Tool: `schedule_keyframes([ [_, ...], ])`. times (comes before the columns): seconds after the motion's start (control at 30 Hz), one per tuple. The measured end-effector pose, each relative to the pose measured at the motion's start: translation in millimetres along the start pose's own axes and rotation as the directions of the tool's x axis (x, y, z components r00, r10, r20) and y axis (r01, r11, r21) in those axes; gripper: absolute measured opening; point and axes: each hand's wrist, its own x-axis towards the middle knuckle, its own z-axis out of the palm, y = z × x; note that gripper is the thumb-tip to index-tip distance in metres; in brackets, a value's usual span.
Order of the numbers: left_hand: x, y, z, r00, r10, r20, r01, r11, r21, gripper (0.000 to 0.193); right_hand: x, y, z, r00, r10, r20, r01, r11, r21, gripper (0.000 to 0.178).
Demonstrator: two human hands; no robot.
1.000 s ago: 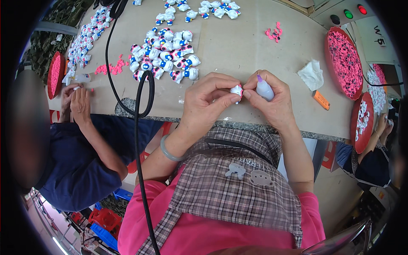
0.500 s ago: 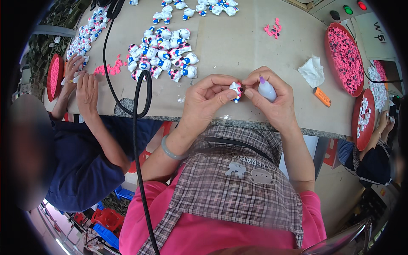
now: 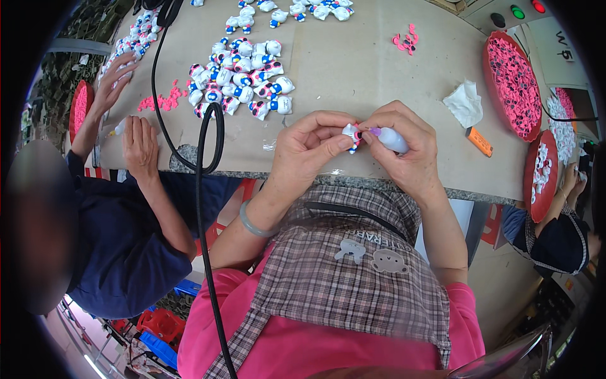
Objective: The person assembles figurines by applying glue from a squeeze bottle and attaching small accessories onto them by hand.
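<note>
My left hand (image 3: pixel 310 146) pinches a small white cat-like figurine (image 3: pixel 350 131) with pink and blue parts between thumb and fingertips, just above the near part of the table. Wrapped in my right hand (image 3: pixel 413 148) is a small white squeeze bottle (image 3: pixel 395 141) with a purple tip. The bottle lies tilted on its side, its tip aimed left at the figurine and close to it. Whether tip and figurine touch, I cannot tell. Beyond my left hand, a heap of similar figurines (image 3: pixel 237 74) lies on the table.
Small pink pieces (image 3: pixel 165 100) lie left, others (image 3: pixel 406 42) far right. A crumpled white tissue (image 3: pixel 464 104) and an orange lighter-like object (image 3: pixel 479 142) sit right, near red trays of pink pieces (image 3: pixel 512 88) and white pieces (image 3: pixel 541 170). A black cable (image 3: pixel 205 151) hangs across. Co-workers sit either side.
In my right hand the bottle has swung from tip up to tip pointing left at the figurine. The left co-worker's far hand has opened and reached toward the figurines; their near hand has lowered.
</note>
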Motion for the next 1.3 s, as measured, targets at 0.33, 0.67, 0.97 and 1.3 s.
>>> schedule_keyframes([
  [0.33,1.4,-5.8,0.0,0.993,0.089,0.08,-0.082,0.993,-0.086,0.025,-0.3,2.6,0.7,1.0,-0.025,-0.001,0.025,0.999,-0.025,0.017],
  [0.67,2.2,-6.3,-0.3,0.992,0.067,0.107,-0.058,0.995,-0.085,0.024,-5.7,0.5,7.7,0.993,-0.043,-0.11,0.034,0.996,-0.078,0.019],
  [0.97,0.3,-4.1,0.5,0.997,-0.019,0.081,0.032,0.986,-0.165,0.021,-2.3,-5.5,-0.6,0.881,0.468,0.075,-0.464,0.819,0.339,0.006],
  [1.3,-0.1,-3.7,1.1,0.992,0.02,0.124,-0.007,0.994,-0.11,0.022,1.8,-4.7,-1.3,0.888,0.45,0.1,-0.451,0.802,0.392,0.009],
])
